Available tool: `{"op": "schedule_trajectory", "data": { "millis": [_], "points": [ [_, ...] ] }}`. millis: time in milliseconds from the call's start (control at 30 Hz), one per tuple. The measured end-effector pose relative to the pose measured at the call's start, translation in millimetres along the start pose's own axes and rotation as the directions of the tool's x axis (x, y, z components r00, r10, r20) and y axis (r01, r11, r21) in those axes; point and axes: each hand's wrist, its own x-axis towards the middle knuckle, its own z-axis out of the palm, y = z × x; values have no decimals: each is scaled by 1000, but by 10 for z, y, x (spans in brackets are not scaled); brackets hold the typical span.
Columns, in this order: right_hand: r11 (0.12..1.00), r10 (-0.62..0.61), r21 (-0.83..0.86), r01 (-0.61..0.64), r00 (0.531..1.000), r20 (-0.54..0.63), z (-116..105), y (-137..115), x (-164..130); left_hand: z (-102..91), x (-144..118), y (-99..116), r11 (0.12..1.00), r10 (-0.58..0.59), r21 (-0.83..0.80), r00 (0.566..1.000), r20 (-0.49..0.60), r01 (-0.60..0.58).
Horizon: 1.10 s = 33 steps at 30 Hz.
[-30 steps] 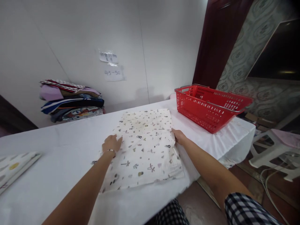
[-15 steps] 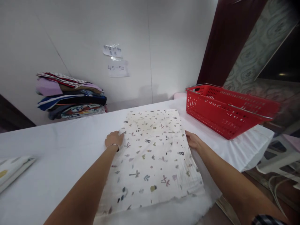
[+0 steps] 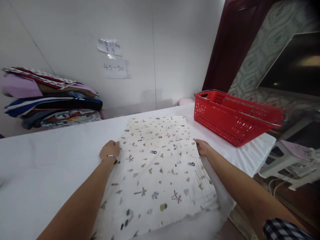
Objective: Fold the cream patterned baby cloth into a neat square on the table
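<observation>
Forearms reach in over the folded patterned cloth [image 3: 157, 170], which lies flat on the white table [image 3: 50, 160]. Left hand [image 3: 110, 150] rests curled at the cloth's left edge, right hand [image 3: 203, 147] at its right edge; whether either pinches the fabric cannot be told. Right of the cloth stands a red basket [image 3: 235, 116]; far to its left, stacked folded fabrics [image 3: 50, 105].

Cloth [image 3: 157, 166] lies flat mid-table [image 3: 50, 156] — left hand [image 3: 110, 150] on its left edge, right hand [image 3: 203, 147] on its right. Basket [image 3: 235, 116] sits back-right, pile of folded fabrics [image 3: 50, 100] back-left against the wall [image 3: 75, 33] — two paper notes [image 3: 113, 60] stuck above.
</observation>
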Motion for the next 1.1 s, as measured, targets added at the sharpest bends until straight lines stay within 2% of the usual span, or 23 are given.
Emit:
{"op": "schedule_trajectory", "data": {
  "millis": [267, 433, 667, 900, 1000, 1100],
  "points": [
    [990, 103, 91, -109, 992, 67, 52, -33, 8, -10, 20, 27, 999, 14, -39, 1000, 8, -14],
    [988, 37, 142, -58, 988, 147, 34, -48, 19, 12, 68, 40, 999, 43, 24, 999, 11, -43],
    [996, 85, -9, -86, 996, -30, 56, -41, 147, -1, 69, 71, 998, 33, 57, 999, 35, -35],
    [999, -45, -31, 42, 990, -131, -30, -20, 230, -14, 112, 36, 998, -31, 46, 999, 22, 30],
    [997, -56, -55, 49, 991, -124, -83, -39, 238, -9, 125, 66, 992, -43, 120, 997, 61, 35],
    [999, -21, -39, 20, 999, -25, -109, -92, 227, -1, 119, 94, 983, -71, 174, 995, 75, 57]
  ]
}}
